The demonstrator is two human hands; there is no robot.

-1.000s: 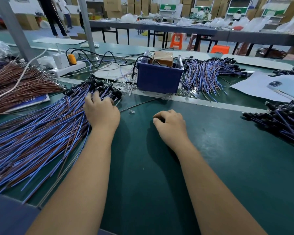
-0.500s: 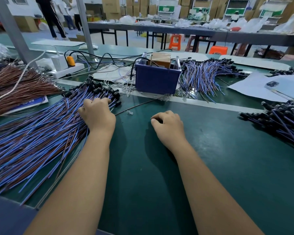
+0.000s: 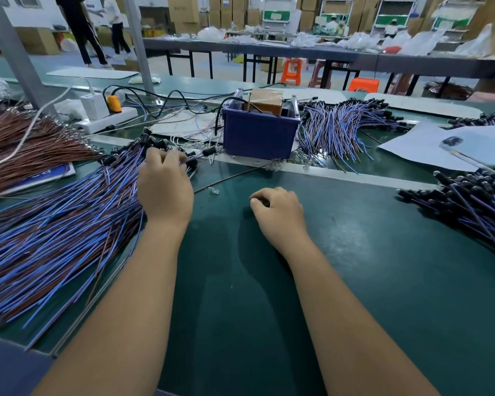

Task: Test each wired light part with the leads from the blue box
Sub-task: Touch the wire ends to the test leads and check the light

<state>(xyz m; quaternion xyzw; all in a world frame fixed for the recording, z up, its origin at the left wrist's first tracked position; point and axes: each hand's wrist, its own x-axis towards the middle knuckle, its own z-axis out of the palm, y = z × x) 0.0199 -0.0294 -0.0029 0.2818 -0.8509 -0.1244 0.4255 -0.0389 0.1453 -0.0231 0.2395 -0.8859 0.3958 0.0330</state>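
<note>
A big fan of wired light parts (image 3: 55, 224), blue and brown wires with black heads, covers the left of the green bench. My left hand (image 3: 165, 190) lies on the head end of that pile, its fingers curled around the black heads of a few parts. My right hand (image 3: 277, 210) rests on the mat as a loose fist with nothing visible in it. The blue box (image 3: 257, 132) stands just behind, a brown block inside it. A thin lead (image 3: 229, 177) runs from it across the mat between my hands.
More wired parts lie behind right of the box (image 3: 343, 130) and at the right edge (image 3: 469, 201). A brown wire bundle (image 3: 26, 144), a white power strip (image 3: 106, 121), papers and a phone (image 3: 480, 147) sit around. People stand in the far background.
My left hand has slid forward along the pile to the black heads and curled its fingers on them. My right hand has stayed in place.
</note>
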